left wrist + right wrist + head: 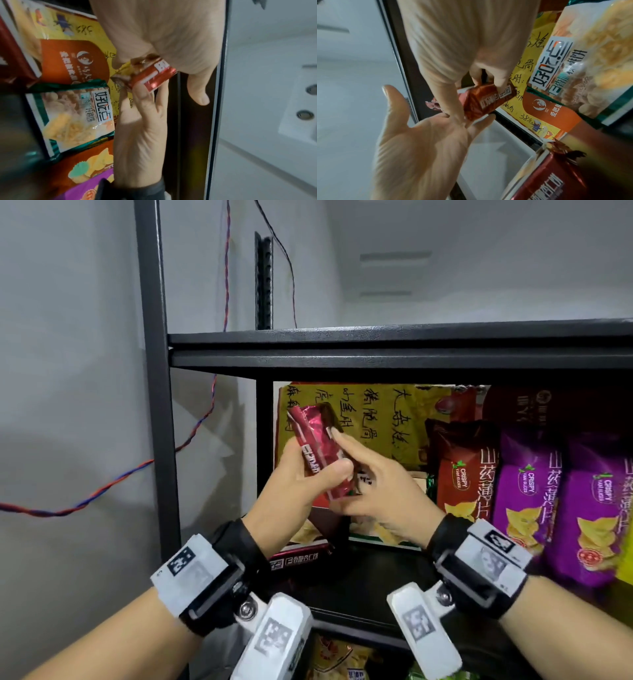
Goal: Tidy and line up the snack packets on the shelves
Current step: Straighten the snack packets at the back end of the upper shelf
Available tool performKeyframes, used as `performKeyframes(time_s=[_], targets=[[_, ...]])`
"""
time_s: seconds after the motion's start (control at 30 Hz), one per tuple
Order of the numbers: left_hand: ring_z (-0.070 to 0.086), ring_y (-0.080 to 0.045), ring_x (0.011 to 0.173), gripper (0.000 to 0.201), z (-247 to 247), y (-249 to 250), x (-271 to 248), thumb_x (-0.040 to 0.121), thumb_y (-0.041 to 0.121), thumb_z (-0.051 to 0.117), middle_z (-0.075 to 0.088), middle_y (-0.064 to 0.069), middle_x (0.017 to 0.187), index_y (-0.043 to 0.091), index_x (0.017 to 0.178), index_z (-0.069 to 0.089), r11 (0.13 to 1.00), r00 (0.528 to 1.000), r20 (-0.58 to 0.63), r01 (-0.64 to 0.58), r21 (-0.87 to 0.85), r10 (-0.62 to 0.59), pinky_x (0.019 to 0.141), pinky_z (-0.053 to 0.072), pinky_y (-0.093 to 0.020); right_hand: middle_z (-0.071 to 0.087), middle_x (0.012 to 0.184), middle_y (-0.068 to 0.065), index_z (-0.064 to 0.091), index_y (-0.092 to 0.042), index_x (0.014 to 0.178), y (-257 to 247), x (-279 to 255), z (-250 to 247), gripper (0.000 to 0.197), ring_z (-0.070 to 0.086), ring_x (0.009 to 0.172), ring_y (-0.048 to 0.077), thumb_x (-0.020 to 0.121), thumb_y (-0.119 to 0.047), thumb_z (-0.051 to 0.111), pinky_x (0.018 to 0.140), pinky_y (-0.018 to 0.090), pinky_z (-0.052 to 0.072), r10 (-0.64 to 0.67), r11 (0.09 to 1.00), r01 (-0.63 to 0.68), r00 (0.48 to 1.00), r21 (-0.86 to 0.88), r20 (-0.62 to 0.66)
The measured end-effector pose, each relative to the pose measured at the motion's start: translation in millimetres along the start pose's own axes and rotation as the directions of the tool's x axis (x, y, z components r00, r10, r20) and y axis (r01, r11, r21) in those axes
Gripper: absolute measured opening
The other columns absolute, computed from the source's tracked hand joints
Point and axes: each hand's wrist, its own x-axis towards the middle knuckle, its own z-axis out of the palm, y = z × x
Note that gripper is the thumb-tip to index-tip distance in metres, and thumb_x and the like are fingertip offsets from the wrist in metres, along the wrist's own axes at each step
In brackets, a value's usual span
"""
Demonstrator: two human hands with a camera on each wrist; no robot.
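The small red packet (318, 453) is a long, narrow foil bar, held in the air in front of the left end of the middle shelf (376, 570), clear of the board. Its long axis runs steeply — the top end leans up and to the left, toward the black upright post (156, 405), and the bottom end points down and to the right. The printed face with white lettering is turned toward the person.

The left hand (305, 484) comes up from below with the wrist bent back; its fingers wrap behind the packet and the thumb crosses the front, so it grasps the bar around its lower half. The right hand (373, 491) reaches in from the right, fingers mostly straight: the forefinger lies up along the packet's right edge, and the lower fingers touch its bottom end — flat contact, not a closed grip.

Behind the hands stands a yellow card with handwriting (370, 419). To the right, a red-brown yam-crisp bag (462, 470) and two purple yam-crisp bags (527, 491) stand upright side by side. Another red packet (301, 559) lies flat on the shelf below the left wrist.
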Motion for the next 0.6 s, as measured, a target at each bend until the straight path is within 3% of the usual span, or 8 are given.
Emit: performKeyframes(time_s=[0.1,0.2,0.27,0.33,0.37,0.47,0.53,0.6], targets=[[0.067,-0.03,0.115,0.063,-1.9,-4.5,3.2,0.079,0.021,0.079,0.068,-0.012,0.125,0.011,0.134,0.052,0.987,0.99,-0.137,0.019,-0.161,-0.041,0.099,0.053,-0.055,0.018,0.157,-0.029,0.046,-0.052,0.136,-6.4,-5.9,5.1,0.084,0.022,0.14,-0.014,0.077,0.0,0.074,0.105,0.011,0.035,-0.026,0.986,0.039,0.996,-0.164,0.084],[0.07,-0.031,0.108,0.044,-11.1,-10.0,6.2,0.086,0.005,0.072,0.073,-0.013,0.114,0.004,0.128,0.059,0.983,0.966,-0.257,-0.025,-0.184,-0.024,0.101,0.051,-0.058,0.03,0.154,-0.028,0.059,-0.041,0.129,-8.5,-9.6,5.9,0.066,0.018,0.144,-0.01,0.085,0.007,0.06,0.113,0.018,0.028,-0.041,0.953,0.077,0.991,-0.292,0.127],[0.067,-0.037,0.112,0.044,-22.3,-12.2,7.0,0.086,0.003,0.067,0.071,-0.017,0.119,0.003,0.129,0.059,0.978,0.964,-0.266,-0.027,-0.208,-0.03,0.101,0.049,-0.06,0.047,0.146,-0.02,0.067,-0.033,0.122,-10.3,-9.7,-0.3,0.058,0.033,0.139,-0.005,0.087,0.011,0.054,0.114,0.024,0.036,-0.066,0.97,0.048,0.996,-0.24,-0.066],[0.066,-0.039,0.114,0.047,-30.1,-11.7,5.8,0.084,0.006,0.069,0.069,-0.019,0.123,0.004,0.13,0.058,0.975,0.971,-0.236,-0.026,-0.219,-0.027,0.101,0.05,-0.057,0.054,0.138,-0.014,0.063,-0.03,0.126,-9.4,-4.4,-11.7,0.05,0.044,0.131,-0.002,0.087,0.001,0.063,0.111,0.029,0.041,-0.053,0.968,-0.024,0.953,-0.251,-0.298],[0.067,-0.039,0.113,0.047,-32.4,-11.7,5.0,0.084,0.007,0.07,0.069,-0.02,0.123,0.004,0.129,0.059,0.975,0.975,-0.218,-0.016,-0.221,-0.033,0.099,0.052,-0.056,0.055,0.136,-0.011,0.058,-0.029,0.132,-9.4,-0.5,-16.9,0.054,0.047,0.128,0.001,0.084,-0.009,0.072,0.109,0.032,0.042,-0.008,0.968,-0.077,0.943,-0.24,-0.333],[0.069,-0.037,0.108,0.045,-32.4,-12.2,4.1,0.084,0.01,0.071,0.069,-0.022,0.122,0.002,0.127,0.059,0.965,0.988,-0.142,0.028,-0.26,-0.067,0.092,0.057,-0.051,0.064,0.129,0.005,0.054,-0.016,0.131,-6.2,12.0,-25.5,0.069,0.059,0.122,0.019,0.069,-0.024,0.086,0.107,0.042,0.043,0.212,0.977,-0.211,0.973,0.017,-0.097],[0.068,-0.037,0.109,0.044,-30.6,-13.1,4.5,0.085,0.01,0.071,0.068,-0.022,0.123,0.001,0.126,0.059,0.967,0.991,-0.113,0.04,-0.251,-0.071,0.093,0.056,-0.052,0.073,0.112,0.009,0.066,-0.014,0.113,-3.3,15.0,-25.0,0.047,0.069,0.106,0.024,0.068,-0.017,0.081,0.097,0.045,0.051,0.241,0.961,-0.243,0.97,0.134,0.032],[0.069,-0.03,0.11,0.039,-28.5,-13.3,6.1,0.088,0.006,0.073,0.071,-0.014,0.12,0.006,0.124,0.06,0.991,0.985,-0.166,0.025,-0.128,-0.046,0.098,0.054,-0.051,0.077,0.095,0.008,0.074,-0.015,0.094,-1.2,15.2,-23.1,0.027,0.073,0.09,0.021,0.068,-0.013,0.081,0.086,0.04,0.056,0.2,0.976,-0.197,0.979,0.091,-0.035]])
